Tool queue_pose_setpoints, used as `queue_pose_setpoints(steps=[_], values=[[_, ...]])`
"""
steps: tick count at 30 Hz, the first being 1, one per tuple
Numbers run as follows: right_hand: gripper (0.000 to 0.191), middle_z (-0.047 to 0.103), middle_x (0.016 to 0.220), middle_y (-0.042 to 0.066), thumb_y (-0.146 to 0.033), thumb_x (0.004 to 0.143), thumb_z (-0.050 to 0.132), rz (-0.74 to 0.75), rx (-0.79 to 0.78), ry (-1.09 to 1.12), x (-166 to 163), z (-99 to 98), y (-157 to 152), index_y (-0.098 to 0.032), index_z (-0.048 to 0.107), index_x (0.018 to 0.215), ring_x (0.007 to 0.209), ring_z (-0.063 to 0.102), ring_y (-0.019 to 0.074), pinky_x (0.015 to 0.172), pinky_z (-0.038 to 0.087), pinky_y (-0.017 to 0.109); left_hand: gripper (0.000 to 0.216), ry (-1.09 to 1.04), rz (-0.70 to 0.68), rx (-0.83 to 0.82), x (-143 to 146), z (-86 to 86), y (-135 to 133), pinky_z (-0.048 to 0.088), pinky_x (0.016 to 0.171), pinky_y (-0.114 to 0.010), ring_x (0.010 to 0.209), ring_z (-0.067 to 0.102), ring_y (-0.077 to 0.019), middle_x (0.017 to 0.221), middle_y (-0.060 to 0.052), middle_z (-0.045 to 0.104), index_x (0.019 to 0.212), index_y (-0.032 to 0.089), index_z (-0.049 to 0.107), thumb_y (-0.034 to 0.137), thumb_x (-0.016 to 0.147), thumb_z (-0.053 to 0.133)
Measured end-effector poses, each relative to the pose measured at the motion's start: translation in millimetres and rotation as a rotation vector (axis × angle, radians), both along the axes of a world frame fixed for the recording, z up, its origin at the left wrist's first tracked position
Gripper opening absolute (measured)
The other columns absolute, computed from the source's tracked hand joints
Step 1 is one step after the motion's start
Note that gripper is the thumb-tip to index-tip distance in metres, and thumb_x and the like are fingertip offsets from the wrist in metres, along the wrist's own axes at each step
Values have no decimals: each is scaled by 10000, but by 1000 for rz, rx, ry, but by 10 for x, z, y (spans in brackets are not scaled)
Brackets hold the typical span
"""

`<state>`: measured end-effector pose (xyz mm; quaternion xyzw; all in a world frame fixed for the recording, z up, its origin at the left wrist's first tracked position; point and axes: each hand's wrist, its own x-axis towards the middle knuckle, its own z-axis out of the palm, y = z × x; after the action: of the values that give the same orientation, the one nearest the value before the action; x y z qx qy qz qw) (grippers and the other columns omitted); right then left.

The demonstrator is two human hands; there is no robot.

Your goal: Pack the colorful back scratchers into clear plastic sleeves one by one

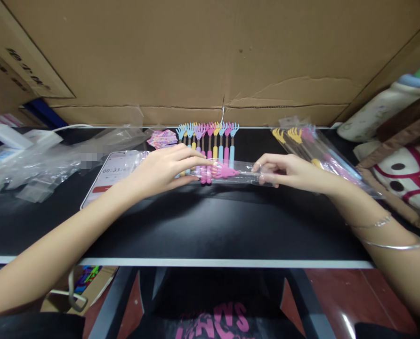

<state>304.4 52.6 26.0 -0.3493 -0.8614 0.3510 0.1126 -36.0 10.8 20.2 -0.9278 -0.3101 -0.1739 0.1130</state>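
Note:
A pink back scratcher (227, 171) lies crosswise in a clear plastic bag (246, 167) between my hands, its claw end toward the left. My right hand (280, 170) is closed round the rod end, fingers curled at the bag's right side. My left hand (173, 165) holds the bag's left part between thumb and long fingers; what lies under those fingers is partly hidden. Just behind stands a row of several back scratchers (215, 140) in blue, yellow, purple and pink, claws pointing away from me. Their handles are partly covered by my left hand and the bag.
Bagged back scratchers (323, 150) lie at the right, beside a cloth bag (407, 176) and a bottle (375, 106). A phone (106, 172) showing a timer, printed cards (163, 139) and clear plastic bags (68, 155) are on the left. Cardboard (210, 56) walls the black table (231, 230).

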Motion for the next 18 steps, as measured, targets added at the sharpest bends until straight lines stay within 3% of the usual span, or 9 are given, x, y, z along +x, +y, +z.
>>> queue_pose_setpoints(steps=[11, 18], values=[[301, 608, 668, -25, -462, 856, 618, -45, 42, 92, -212, -129, -119, -194, 528, 957, 566, 521, 112, 592, 392, 249, 374, -14, 0, 14, 51, -56, -18, 488, 853, -320, 1028, 615, -220, 1189, -78, 670, 1266, 199, 586, 410, 960, 539], [335, 622, 704, -11, -468, 840, 631, -51, 70, 85, -262, -144, -150, -182, 546, 992, 599, 528, 120, 589, 386, 252, 269, -29, -17, 80, 98, -26, -62, 489, 766, -290, 912, 645, -197, 1050, -61, 704, 1177, 173, 622, 263, 941, 531]])
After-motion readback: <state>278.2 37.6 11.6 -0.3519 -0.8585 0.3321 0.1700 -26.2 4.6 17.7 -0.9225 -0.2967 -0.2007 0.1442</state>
